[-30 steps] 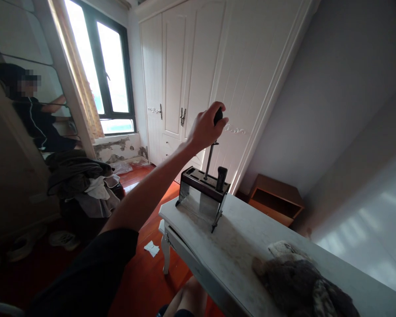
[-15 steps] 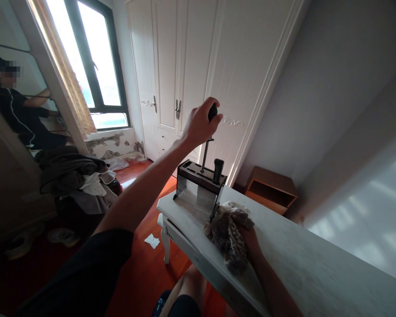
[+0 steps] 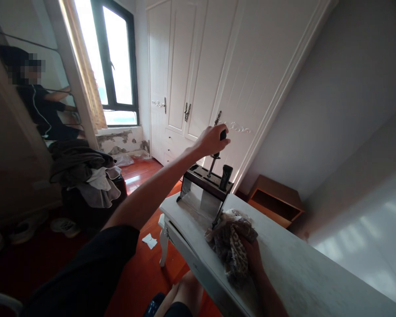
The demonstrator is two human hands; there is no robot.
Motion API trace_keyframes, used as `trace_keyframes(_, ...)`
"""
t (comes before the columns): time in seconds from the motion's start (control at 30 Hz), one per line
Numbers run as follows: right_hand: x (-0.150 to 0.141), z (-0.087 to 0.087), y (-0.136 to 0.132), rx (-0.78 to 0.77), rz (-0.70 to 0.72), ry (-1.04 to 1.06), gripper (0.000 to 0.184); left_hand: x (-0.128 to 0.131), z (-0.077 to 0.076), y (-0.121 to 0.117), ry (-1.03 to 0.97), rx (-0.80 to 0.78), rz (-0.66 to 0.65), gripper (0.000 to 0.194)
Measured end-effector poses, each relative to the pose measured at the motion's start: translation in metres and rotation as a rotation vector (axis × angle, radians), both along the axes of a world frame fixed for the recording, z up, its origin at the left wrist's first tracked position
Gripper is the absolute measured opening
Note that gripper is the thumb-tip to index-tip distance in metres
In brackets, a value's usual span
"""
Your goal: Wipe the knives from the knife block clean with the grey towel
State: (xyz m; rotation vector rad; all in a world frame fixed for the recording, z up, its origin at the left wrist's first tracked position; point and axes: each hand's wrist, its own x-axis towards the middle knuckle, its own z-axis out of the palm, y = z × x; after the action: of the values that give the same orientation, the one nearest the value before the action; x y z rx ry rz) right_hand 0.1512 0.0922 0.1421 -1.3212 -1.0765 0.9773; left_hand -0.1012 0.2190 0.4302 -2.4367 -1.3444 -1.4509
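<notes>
My left hand (image 3: 212,141) is closed around the black handle (image 3: 223,134) of an upright metal rod (image 3: 212,167). The rod runs into the top of a dark box-shaped frame (image 3: 204,177) that stands on the white table. A second black upright grip (image 3: 226,175) rises from the frame's right end. Clear plastic film (image 3: 196,200) shows under the frame. Beside it, my right hand (image 3: 251,253) grips a bundle of brown patterned cloth (image 3: 236,246), which seems to be wrapped in clear plastic. The bundle touches the frame's lower right corner, and some of my right fingers are hidden.
The white table (image 3: 310,268) stretches to the right, with a drawer front along its near side. A white wardrobe (image 3: 204,66) and a brown wooden cabinet (image 3: 277,200) stand behind. Piled clothes (image 3: 86,176) lie at left, below a mirror reflecting a person (image 3: 42,101).
My left hand has pushed the handle down, so less of the rod shows above the frame. My right hand stays on the cloth bundle. The whole view has shifted slightly.
</notes>
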Motion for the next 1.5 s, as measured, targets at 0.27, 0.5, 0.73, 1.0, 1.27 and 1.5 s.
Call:
trace_keyframes(0.27, 0.0, -0.002, 0.0, -0.005, -0.033, -0.029, 0.051, -0.006, -0.033, 0.004, 0.051, -0.108, 0.011, 0.027)
trace_keyframes(0.5, -0.001, 0.0, -0.003, -0.015, -0.025, -0.017, 0.051, -0.008, -0.056, 0.004, 0.081, -0.196, 0.037, 0.028)
trace_keyframes(0.73, 0.002, -0.005, -0.002, -0.002, -0.028, -0.027, 0.056, -0.008, -0.077, 0.007, 0.081, -0.209, 0.022, 0.028)
trace_keyframes(1.0, -0.002, -0.001, -0.003, -0.003, -0.074, -0.008, 0.054, -0.009, -0.078, 0.003, 0.074, -0.243, -0.043, 0.034)
trace_keyframes(1.27, 0.003, -0.01, -0.001, 0.012, -0.079, -0.031, 0.054, -0.011, -0.079, 0.004, 0.046, -0.269, -0.09, 0.039)
trace_keyframes(1.5, 0.003, -0.013, 0.0, 0.009, -0.063, 0.044, 0.053, -0.007, -0.092, -0.007, -0.112, -0.322, 0.006, 0.07)
